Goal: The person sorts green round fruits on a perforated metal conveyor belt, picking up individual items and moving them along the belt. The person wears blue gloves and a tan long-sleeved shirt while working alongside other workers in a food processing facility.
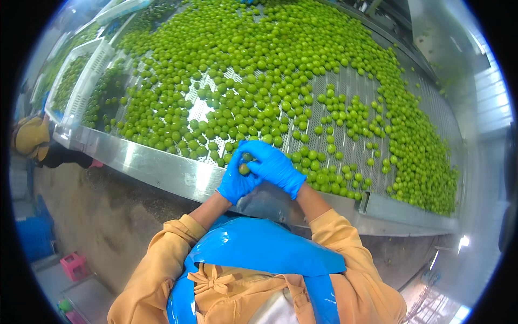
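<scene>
My left hand [238,181], in a blue glove, is cupped around a few small round fruits by the metal rim of the sorting table. One fruit [244,169] in it is browner than the rest. Over it arches my right hand [276,167], also blue-gloved, its fingertips meeting the left fingers and its thumb near the brownish fruit. Whether the right hand grips a fruit is hidden. Glossy green fruits [243,115] lie just beyond both hands on a perforated metal conveyor surface [344,83].
A white plastic crate [77,81] of fruit stands at the left end, with another person's yellow sleeve [32,135] beside it. The steel rim [162,162] runs between my body and the fruit. A pink stool [75,266] and a blue crate [34,237] are on the floor.
</scene>
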Action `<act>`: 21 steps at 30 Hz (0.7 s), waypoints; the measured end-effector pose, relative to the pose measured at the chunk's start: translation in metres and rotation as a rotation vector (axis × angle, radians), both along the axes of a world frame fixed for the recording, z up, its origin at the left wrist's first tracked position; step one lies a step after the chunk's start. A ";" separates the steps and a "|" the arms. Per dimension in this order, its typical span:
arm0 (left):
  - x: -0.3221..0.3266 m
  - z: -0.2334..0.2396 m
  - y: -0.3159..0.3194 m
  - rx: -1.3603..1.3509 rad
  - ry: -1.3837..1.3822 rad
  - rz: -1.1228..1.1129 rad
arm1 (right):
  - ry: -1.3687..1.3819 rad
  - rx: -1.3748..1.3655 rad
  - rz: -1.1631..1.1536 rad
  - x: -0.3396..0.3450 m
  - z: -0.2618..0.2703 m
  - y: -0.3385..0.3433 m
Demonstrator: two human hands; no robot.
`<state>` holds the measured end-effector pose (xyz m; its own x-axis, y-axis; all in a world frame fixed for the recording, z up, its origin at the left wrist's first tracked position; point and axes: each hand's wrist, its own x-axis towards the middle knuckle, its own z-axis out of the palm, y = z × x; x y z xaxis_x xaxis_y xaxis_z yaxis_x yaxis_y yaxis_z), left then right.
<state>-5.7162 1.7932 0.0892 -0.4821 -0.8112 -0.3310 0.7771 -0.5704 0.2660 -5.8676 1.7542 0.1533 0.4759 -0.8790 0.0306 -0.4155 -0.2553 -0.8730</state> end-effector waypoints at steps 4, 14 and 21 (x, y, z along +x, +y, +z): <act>0.014 -0.009 -0.004 -0.166 -0.148 -0.005 | -0.233 0.098 -0.051 0.000 0.022 0.024; 0.114 0.029 -0.098 0.171 0.438 0.221 | -0.492 0.317 -0.893 -0.071 -0.016 0.086; 0.403 0.165 -0.272 -0.494 0.385 0.675 | -0.547 0.297 -0.906 -0.055 -0.026 0.093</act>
